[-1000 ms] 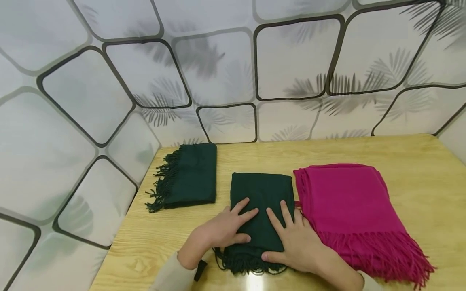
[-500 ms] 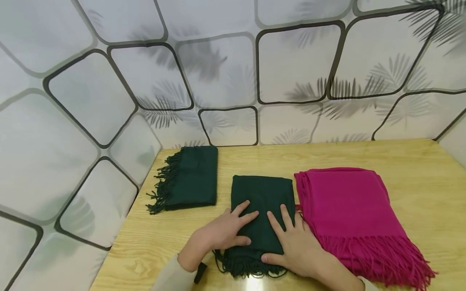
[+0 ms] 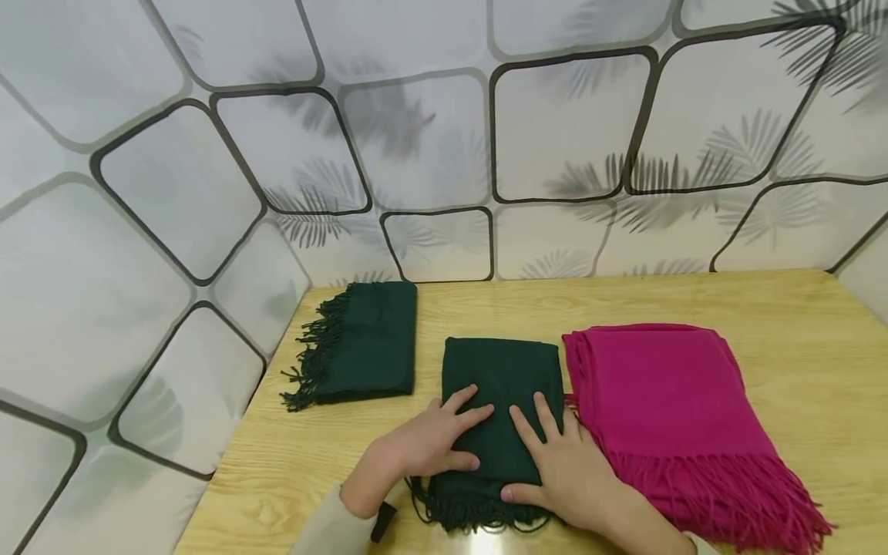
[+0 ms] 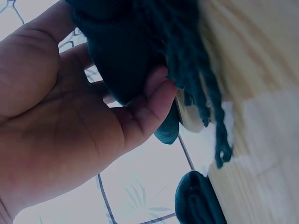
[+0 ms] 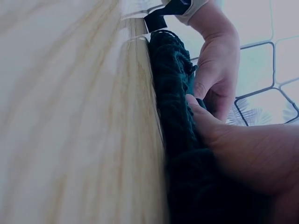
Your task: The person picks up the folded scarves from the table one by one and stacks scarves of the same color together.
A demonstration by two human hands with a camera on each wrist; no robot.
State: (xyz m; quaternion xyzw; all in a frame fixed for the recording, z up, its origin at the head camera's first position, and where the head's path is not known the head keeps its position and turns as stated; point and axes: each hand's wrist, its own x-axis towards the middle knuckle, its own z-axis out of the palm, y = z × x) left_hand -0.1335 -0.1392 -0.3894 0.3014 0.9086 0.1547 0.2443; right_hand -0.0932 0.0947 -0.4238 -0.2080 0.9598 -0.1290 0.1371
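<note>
A folded dark green scarf (image 3: 509, 370) lies at the front middle of the table, its fringe (image 3: 465, 509) toward me. On its left part rests my left hand (image 3: 433, 439), with the visible fingers spread. My right hand (image 3: 572, 478) rests on its right part, fingers spread and thumb pointing inward. From the left wrist view, the left little finger (image 4: 149, 112) bends at the scarf's edge near the fringe strands. The right wrist view shows both thumbs on top of the folded layers (image 5: 173, 93). Neither hand lifts the scarf.
A second folded dark green scarf (image 3: 375, 339) lies at the back left, fringe to the left. Right of my hands is a folded magenta scarf (image 3: 666, 393), its fringe toward the front right. Behind the wooden table (image 3: 486, 304) stands a patterned wall (image 3: 430, 139).
The whole scene sits slightly lower in the head view, as the camera has tilted up a little. Both hands and the scarves keep their places relative to each other.
</note>
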